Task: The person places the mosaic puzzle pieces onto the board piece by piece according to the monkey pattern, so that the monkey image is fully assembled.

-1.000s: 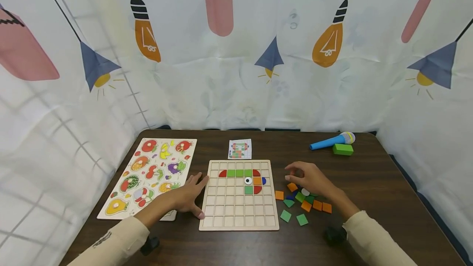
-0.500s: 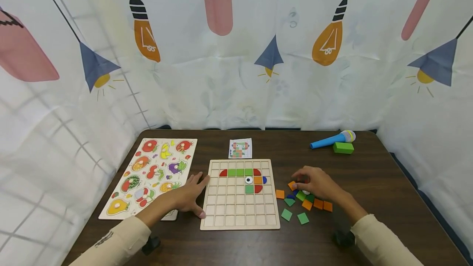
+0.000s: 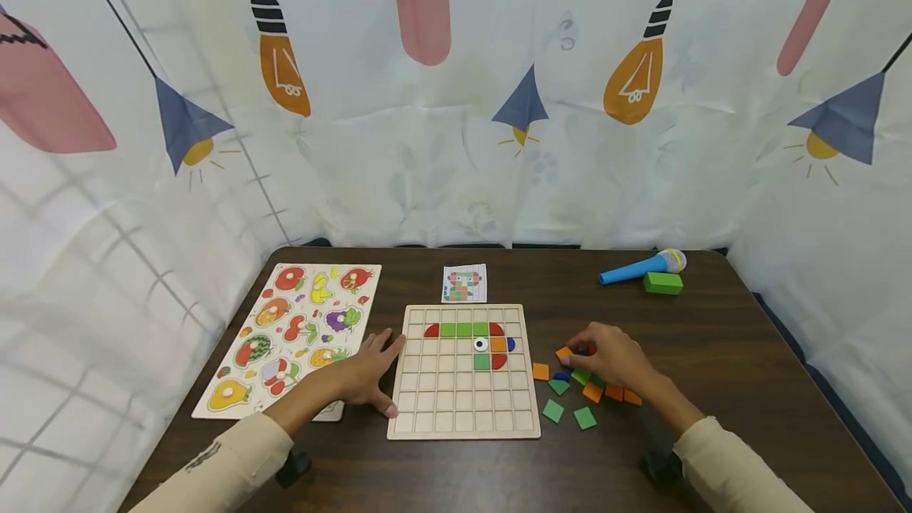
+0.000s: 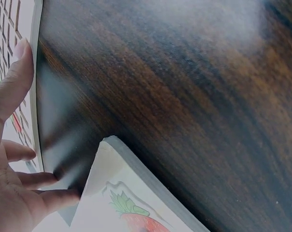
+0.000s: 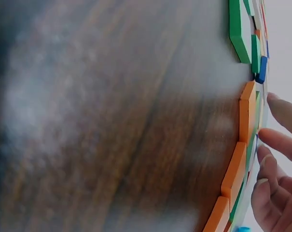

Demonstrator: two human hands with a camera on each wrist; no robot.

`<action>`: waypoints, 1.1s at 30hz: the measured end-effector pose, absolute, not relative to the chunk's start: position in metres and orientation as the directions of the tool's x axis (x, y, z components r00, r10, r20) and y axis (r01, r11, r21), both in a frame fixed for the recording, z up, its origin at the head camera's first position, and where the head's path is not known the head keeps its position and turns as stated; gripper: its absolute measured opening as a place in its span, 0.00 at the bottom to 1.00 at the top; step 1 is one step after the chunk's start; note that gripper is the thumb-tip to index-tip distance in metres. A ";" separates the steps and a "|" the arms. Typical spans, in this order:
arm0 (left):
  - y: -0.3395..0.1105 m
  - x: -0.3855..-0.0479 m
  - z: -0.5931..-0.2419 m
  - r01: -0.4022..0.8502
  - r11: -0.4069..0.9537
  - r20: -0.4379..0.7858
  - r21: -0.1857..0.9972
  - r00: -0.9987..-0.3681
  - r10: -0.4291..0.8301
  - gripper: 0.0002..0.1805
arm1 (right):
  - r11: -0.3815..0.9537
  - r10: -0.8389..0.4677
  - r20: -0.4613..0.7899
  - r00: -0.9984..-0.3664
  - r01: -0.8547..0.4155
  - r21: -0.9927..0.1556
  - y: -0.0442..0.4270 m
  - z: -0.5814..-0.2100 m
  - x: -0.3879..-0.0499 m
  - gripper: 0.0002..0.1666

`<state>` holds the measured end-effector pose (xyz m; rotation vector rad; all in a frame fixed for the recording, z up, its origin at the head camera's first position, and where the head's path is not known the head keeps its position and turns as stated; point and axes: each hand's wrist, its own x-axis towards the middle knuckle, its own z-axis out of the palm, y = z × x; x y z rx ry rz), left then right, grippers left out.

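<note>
My left hand (image 3: 359, 377) lies with spread fingers along the left edge of a square wooden grid board (image 3: 436, 402). Its thumb touches the board's lower left edge. On the board, red, green, orange and blue tiles and a round eye piece (image 3: 480, 344) form part of a picture. To the right, my right hand (image 3: 616, 359) reaches down over a loose pile of coloured tiles, fingertips by an orange tile (image 3: 564, 354). In the right wrist view, the thumb and index finger (image 5: 283, 145) stand apart above the tiles, with nothing visible between them. The hand partly hides the pile.
A pattern card (image 3: 465, 283) lies behind the board. On the left is a fruit puzzle board (image 3: 285, 374), close to the left hand. A blue toy microphone (image 3: 641, 269) and a green block (image 3: 663, 283) lie at the back right. Green tiles (image 3: 552, 411) lie near the front.
My right hand has lowered and shifted slightly right from above the pile to the tiles, its fingertips coming to the orange tile. The left hand stays at the board.
</note>
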<state>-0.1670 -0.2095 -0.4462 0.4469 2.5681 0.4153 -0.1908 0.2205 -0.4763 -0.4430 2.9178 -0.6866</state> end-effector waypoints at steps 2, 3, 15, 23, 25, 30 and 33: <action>-0.209 -0.167 -0.446 0.232 0.901 -0.420 0.367 -0.823 0.383 0.66 | 0.861 -0.291 -0.044 -0.956 -0.242 -0.447 0.219 -0.477 -0.190 0.21; -0.209 -0.167 -0.447 0.231 0.901 -0.421 0.367 -0.822 0.383 0.66 | 0.864 -0.283 -0.047 -0.958 -0.233 -0.446 0.218 -0.477 -0.190 0.22; -0.209 -0.165 -0.444 0.241 0.895 -0.412 0.376 -0.821 0.394 0.65 | 0.864 -0.255 -0.047 -0.966 -0.206 -0.459 0.208 -0.477 -0.189 0.17; -0.210 -0.166 -0.443 0.237 0.895 -0.419 0.377 -0.819 0.393 0.65 | 0.863 -0.260 -0.078 -0.962 -0.195 -0.466 0.205 -0.475 -0.188 0.16; -0.210 -0.166 -0.443 0.235 0.896 -0.420 0.377 -0.819 0.391 0.66 | 0.860 -0.267 -0.087 -0.960 -0.196 -0.471 0.204 -0.474 -0.188 0.16; -0.210 -0.165 -0.444 0.234 0.897 -0.427 0.374 -0.815 0.391 0.65 | 0.857 -0.266 -0.120 -0.957 -0.177 -0.485 0.201 -0.474 -0.188 0.14; -0.210 -0.165 -0.444 0.234 0.900 -0.431 0.369 -0.814 0.389 0.65 | 0.852 -0.267 -0.116 -0.957 -0.179 -0.491 0.200 -0.474 -0.188 0.14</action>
